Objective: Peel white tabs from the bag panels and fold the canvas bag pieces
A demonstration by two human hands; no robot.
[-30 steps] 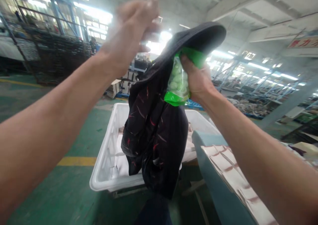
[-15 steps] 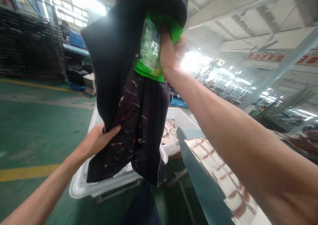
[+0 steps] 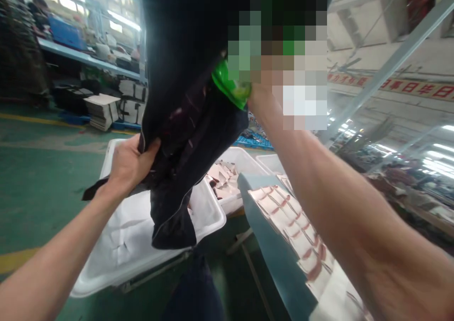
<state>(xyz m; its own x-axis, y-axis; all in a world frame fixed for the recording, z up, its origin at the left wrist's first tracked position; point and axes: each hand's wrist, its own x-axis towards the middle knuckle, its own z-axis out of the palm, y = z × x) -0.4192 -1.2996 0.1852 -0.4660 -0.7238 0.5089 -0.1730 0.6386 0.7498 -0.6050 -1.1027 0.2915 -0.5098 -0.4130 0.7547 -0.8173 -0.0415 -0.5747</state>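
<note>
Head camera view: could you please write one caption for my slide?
Left hand gripping a dark garment over a white tub, a green packet at the pixelated right hand.

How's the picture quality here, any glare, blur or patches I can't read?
Head view: square blocks mask much of the right hand and green packet; head view: strip lights glare at upper left; head view: dark garment loses detail in shadow; head view: far background at right looks smeared.

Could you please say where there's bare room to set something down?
Green floor left of the near white bin, between the yellow lines, lies open. Crowded: rows of pale pieces at right, scraps in the far bin, dark clothing in the left hand.
</note>
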